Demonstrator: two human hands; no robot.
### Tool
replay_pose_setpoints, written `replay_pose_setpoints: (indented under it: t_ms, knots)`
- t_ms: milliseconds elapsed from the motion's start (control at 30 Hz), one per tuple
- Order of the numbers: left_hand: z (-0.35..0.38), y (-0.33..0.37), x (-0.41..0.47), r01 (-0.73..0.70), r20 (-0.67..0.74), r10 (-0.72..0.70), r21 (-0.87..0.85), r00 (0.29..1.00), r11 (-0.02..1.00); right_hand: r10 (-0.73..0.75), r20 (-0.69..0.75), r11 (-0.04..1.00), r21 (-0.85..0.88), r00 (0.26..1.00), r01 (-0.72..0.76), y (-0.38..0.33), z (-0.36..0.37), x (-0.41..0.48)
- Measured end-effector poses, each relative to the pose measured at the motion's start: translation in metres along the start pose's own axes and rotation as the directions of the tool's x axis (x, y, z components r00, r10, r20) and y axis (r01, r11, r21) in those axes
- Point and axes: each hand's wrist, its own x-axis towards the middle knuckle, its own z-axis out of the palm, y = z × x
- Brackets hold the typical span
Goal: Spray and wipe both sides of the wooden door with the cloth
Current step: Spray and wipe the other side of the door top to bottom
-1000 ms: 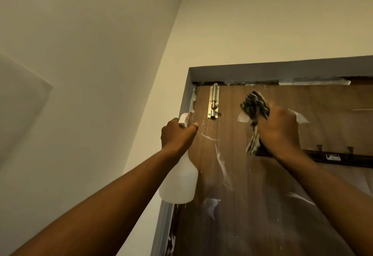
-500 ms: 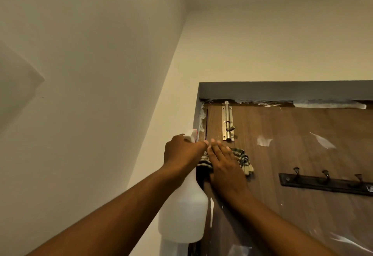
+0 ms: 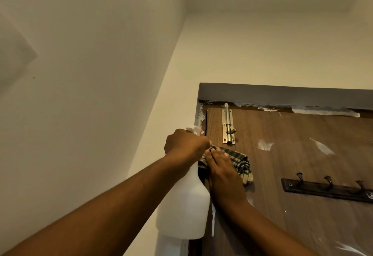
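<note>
Pressing cloth (image 3: 240, 162) under right hand (image 3: 222, 167), door (image 3: 292, 175)

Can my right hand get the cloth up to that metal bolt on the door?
Probably yes: the right hand presses the striped green cloth flat on the brown wooden door just below the silver metal slide bolt, only bare wood between.

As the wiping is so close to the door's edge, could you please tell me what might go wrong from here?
The right hand presses the cloth at the door edge; fingers might slip into the gap by the frame. The cloth could snag on the bolt latch above. The spray bottle in the left hand may get knocked.
</note>
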Motion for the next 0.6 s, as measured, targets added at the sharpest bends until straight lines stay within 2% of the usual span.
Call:
replay_pose_setpoints:
  t_ms: [100,200,267,367,467,533,600]
  knots:
    - [-0.003,0.007,0.002,-0.044,-0.032,0.046,0.044,0.998,0.998,0.063,0.025,0.998,0.002,0.998,-0.063,-0.001,0.005,0.024]
    - [-0.002,0.009,0.001,-0.022,0.018,0.023,-0.082,1.0,0.996,0.154,0.09,0.986,0.043,0.984,-0.158,-0.005,0.007,0.064]
    - [0.0,0.008,0.002,0.009,0.026,-0.006,-0.147,1.0,0.989,0.201,0.145,0.979,-0.021,0.969,-0.201,-0.006,0.011,0.098]
    - [-0.002,0.005,0.005,0.038,0.03,-0.033,-0.179,0.999,0.983,0.258,0.117,0.963,-0.109,0.959,-0.246,0.002,0.016,0.159]
    - [-0.004,0.006,0.005,0.032,0.058,-0.021,-0.194,0.998,0.981,0.313,0.154,0.95,-0.041,0.937,-0.311,0.011,0.008,0.204]
    - [-0.003,0.006,0.004,0.02,0.047,-0.011,-0.206,0.999,0.978,0.302,0.17,0.953,-0.044,0.938,-0.299,0.014,0.015,0.212]
    - [-0.003,0.004,0.006,0.015,0.026,-0.01,-0.208,1.0,0.978,0.235,0.236,0.972,-0.073,0.943,-0.224,0.005,0.017,0.19]
